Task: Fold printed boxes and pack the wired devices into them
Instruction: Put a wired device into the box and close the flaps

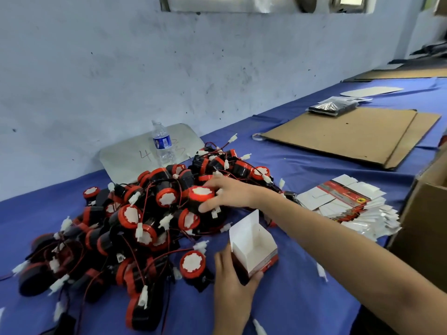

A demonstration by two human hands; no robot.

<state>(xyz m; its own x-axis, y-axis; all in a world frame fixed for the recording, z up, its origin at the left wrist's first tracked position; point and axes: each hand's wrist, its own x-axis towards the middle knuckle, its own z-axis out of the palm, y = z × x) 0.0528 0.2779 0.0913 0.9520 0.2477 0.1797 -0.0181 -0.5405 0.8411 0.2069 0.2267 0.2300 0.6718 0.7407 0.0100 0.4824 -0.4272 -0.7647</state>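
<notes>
Reaching into the tangled heap [135, 226] of round red-and-black plastic wired devices, the right hand [229, 192] curls fingers and thumb round one red-rimmed, white-faced device [201, 195] atop the heap. It looks hard, light and smooth, best gripped by the rim, since its thin wires may snag. Just right of the heap, the left hand [232, 286] clasps the open, thin, crushable white-and-red printed card box [254, 247].
</notes>
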